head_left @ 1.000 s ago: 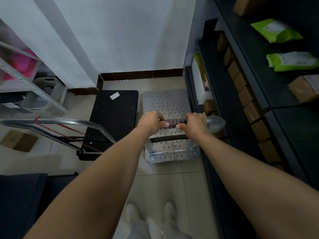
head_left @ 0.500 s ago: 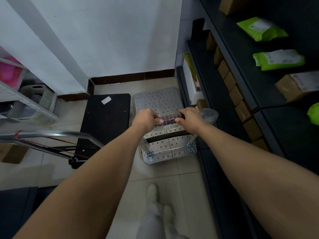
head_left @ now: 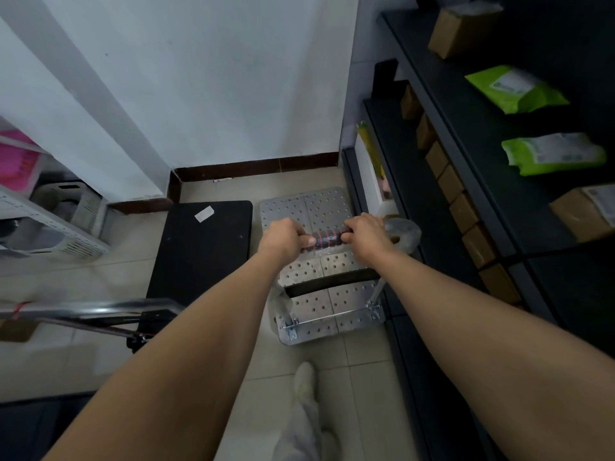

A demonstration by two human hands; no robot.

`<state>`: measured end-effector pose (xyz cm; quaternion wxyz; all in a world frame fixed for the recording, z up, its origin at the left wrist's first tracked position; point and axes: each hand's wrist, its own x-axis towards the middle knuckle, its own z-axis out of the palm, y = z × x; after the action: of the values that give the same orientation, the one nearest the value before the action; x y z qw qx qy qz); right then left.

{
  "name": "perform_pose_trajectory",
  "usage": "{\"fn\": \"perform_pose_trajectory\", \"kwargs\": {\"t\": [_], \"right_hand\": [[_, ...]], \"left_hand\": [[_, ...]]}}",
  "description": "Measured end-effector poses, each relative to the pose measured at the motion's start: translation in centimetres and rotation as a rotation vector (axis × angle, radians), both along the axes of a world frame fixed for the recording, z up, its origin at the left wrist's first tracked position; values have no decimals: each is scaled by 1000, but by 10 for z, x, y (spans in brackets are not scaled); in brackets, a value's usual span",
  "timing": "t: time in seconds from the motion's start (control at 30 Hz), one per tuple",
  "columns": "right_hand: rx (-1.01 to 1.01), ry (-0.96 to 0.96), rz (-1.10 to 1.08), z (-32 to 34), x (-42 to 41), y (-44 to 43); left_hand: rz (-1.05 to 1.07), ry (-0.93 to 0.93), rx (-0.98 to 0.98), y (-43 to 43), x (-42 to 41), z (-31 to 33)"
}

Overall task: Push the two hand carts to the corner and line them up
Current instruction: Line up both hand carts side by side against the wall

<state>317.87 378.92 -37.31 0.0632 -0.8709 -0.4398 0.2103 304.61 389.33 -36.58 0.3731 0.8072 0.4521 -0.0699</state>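
Our left hand and right hand grip the silver cart's handle. The silver cart sits in the corner beside the black cart. Risk as we judge it: pushing off-line scrapes the dark shelving.

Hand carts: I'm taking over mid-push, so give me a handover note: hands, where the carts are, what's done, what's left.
Left hand and right hand both grip the wrapped handle of the silver cart.
It stands beside the dark shelving, front near the baseboard; the black cart sits left of it, untouched.
Done: both carts in the corner, side by side.
Left: front edges look slightly uneven; level them, then let go.
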Motion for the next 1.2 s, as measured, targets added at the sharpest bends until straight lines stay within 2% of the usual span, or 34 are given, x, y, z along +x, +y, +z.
{"fn": "perform_pose_trajectory", "kwargs": {"t": [0.67, 1.2], "right_hand": [[23, -74, 54, -14, 43, 83], [113, -120, 117, -7, 38, 135]], "left_hand": [[0, 7, 10, 77, 39, 3], [18, -17, -12, 134, 49, 1]]}}
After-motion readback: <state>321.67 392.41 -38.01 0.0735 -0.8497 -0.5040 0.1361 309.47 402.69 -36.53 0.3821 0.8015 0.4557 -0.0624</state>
